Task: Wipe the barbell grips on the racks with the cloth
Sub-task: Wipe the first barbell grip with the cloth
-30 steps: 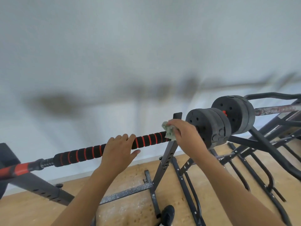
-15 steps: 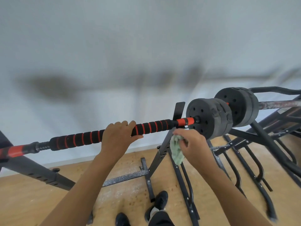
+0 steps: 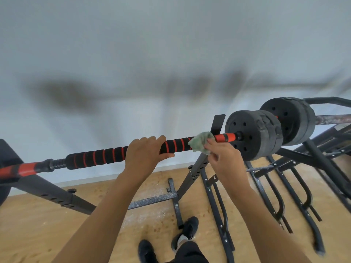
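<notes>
A barbell with a black foam grip ringed in red lies across a black rack. Its right end carries black weight plates. My left hand is wrapped over the grip near its middle. My right hand holds a pale green cloth pressed on the bar where the foam meets the orange-red sleeve, just left of the plates.
A second barbell with black plates and a rusty bar sits behind on the right. Black rack legs and curved frames spread over the wooden floor. My shoes stand by the rack base. A pale wall is behind.
My right hand dropped below the bar with the cloth, then came back up; the cloth now rests on the bar's right end. My left hand stayed on the grip.
</notes>
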Motion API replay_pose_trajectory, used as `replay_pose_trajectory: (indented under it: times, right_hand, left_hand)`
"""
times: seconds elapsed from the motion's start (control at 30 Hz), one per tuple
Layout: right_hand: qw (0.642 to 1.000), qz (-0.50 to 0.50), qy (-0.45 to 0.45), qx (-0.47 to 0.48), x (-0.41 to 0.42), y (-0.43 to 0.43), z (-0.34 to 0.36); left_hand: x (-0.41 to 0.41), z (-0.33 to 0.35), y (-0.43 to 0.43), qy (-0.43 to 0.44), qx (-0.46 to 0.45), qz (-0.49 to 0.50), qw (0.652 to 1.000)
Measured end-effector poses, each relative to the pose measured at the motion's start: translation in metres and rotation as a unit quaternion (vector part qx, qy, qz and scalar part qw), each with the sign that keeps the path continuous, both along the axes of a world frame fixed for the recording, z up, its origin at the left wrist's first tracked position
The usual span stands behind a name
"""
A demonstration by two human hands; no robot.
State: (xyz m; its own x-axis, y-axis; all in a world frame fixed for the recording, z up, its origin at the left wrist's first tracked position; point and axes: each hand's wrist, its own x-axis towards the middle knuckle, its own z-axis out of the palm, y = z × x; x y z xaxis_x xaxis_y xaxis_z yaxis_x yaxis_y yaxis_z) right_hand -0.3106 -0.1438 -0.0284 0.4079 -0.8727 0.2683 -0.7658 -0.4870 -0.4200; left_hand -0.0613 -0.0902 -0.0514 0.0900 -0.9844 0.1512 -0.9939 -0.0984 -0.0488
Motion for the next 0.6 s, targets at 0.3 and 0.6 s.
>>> replay_pose_trajectory:
  times: [0.3,0.6]
  right_hand:
    - [0.993,-0.064,-0.096,0.000,0.001,0.001,0.035]
    - [0.993,0.035,0.091,-0.070,0.052,-0.029,-0.026]
  left_hand:
    - [0.001,-0.003,0.000,-0.002,-0.009,-0.002,1.000]
    - [0.000,0.007,0.002,0.046,0.013,0.002,0.999]
